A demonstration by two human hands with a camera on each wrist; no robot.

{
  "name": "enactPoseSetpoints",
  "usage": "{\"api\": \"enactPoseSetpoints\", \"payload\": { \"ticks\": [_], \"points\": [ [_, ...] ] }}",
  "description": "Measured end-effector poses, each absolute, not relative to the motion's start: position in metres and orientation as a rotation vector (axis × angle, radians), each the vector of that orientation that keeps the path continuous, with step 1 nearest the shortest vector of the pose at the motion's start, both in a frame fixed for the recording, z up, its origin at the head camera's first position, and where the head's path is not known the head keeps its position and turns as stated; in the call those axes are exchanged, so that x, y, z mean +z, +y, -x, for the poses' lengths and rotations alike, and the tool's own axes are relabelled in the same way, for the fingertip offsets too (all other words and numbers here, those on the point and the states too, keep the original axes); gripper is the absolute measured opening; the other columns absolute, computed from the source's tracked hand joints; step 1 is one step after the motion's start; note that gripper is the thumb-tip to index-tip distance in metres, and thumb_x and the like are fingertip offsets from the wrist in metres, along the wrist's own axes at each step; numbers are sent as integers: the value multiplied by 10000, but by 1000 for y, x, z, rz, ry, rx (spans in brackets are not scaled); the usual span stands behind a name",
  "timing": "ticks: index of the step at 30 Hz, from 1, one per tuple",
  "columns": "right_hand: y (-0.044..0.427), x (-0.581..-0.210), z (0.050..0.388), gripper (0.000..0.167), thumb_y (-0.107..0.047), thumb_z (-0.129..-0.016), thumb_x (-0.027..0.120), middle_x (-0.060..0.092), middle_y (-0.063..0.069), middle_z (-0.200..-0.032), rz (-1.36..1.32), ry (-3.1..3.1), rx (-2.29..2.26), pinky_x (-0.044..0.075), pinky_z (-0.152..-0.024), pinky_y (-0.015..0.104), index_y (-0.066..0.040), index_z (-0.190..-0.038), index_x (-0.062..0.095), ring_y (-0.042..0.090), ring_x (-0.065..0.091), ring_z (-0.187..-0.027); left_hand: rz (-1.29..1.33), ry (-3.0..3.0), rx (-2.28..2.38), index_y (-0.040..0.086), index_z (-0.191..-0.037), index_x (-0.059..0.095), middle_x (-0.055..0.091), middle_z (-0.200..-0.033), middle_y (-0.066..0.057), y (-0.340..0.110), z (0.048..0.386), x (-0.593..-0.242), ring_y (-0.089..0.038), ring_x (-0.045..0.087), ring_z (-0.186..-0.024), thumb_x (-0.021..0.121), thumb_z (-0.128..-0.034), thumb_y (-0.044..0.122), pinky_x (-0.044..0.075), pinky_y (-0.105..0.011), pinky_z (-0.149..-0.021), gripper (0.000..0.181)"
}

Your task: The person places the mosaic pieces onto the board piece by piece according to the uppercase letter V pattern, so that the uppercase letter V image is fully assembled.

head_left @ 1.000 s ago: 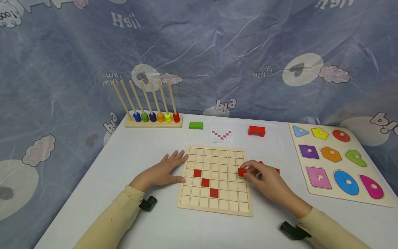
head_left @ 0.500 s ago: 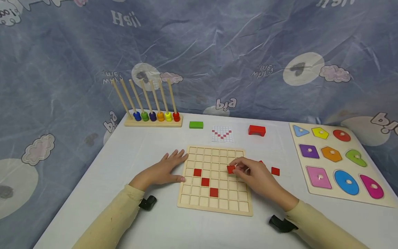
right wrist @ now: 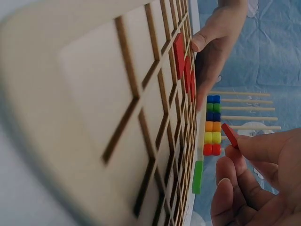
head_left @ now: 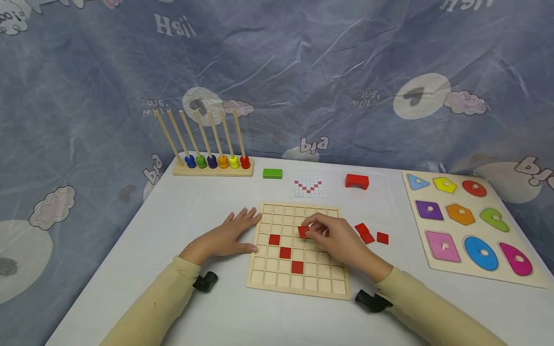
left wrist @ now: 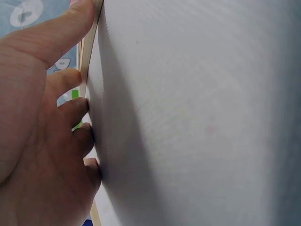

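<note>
A wooden grid board (head_left: 257,269) lies on the white table, with three red square tiles in a diagonal on it, the nearest one a red tile (head_left: 297,267). My right hand (head_left: 335,236) pinches another red square tile (head_left: 303,231) between thumb and fingers above the board; the right wrist view shows this pinched tile (right wrist: 230,135) held clear of the grid. My left hand (head_left: 227,239) rests at the board's left edge, fingers straight and spread, thumb touching the rim. In the left wrist view its palm (left wrist: 42,127) faces the camera beside the board's edge.
Several loose red tiles (head_left: 383,238) lie right of the board. Behind it are a pattern card (head_left: 308,186), a green block (head_left: 272,174) and a red arch block (head_left: 357,181). A bead stand (head_left: 213,170) is back left, a shape puzzle board (head_left: 472,240) at right.
My right hand has carried the pinched tile leftward from the board's right edge to over its middle, uncovering the loose tiles. The left hand stays in place.
</note>
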State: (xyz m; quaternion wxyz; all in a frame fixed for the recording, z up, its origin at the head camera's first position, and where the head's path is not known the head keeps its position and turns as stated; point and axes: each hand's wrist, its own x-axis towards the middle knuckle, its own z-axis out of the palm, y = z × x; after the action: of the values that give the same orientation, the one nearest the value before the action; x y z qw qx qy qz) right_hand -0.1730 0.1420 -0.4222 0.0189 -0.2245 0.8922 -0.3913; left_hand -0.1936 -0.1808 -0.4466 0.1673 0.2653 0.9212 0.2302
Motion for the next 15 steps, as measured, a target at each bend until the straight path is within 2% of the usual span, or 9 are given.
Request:
{"api": "enactPoseSetpoints", "payload": {
  "ticks": [15],
  "points": [
    [103, -425, 190, 161, -156, -948, 738, 655, -116, -804, 757, 2708, -1209, 511, -680, 270, -181, -1106, 730, 91, 605, -725, -742, 2626, 652, 147, -1632, 247, 141, -1694, -99, -181, 193, -445, -320, 31, -1566, 732, -903, 503, 3, -549, -1246, 945]
  ]
}}
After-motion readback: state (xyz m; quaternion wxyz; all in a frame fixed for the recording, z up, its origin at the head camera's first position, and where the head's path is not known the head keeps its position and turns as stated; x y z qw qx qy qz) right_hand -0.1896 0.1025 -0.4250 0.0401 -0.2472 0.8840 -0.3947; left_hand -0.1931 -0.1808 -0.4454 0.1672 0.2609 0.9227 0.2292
